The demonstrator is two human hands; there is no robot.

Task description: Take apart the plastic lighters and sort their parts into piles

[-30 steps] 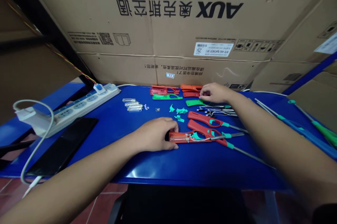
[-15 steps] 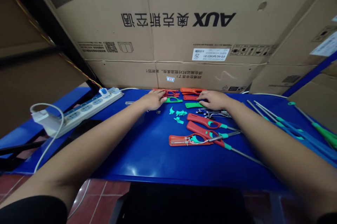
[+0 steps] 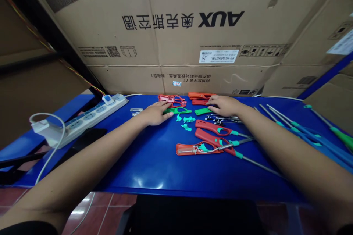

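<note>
My left hand (image 3: 156,113) lies flat, fingers stretched out and thumb apart, touching the end of a green lighter casing half (image 3: 179,110). Just beyond its fingertips are red casing halves (image 3: 173,99). My right hand (image 3: 224,105) rests with its fingers apart over the ends of a red casing piece (image 3: 199,102) and another green casing half (image 3: 202,111). An orange casing half (image 3: 198,95) lies behind them. Small turquoise trigger pieces (image 3: 189,119) lie between my hands. Wired igniter parts (image 3: 220,119) sit below my right hand, partly hidden by the forearm.
Two assembled red lighters (image 3: 211,126) and an opened orange one (image 3: 186,149) lie in front. Blue lighters (image 3: 317,141) and a green one (image 3: 342,139) are at right. Clear small tubes (image 3: 136,110), a power strip (image 3: 92,115) and a cardboard wall (image 3: 176,36) border the blue table.
My left hand has moved back toward me and slightly left, uncovering the red casing halves and the clear tubes. The green half beside it has shifted slightly toward me. My right hand stays.
</note>
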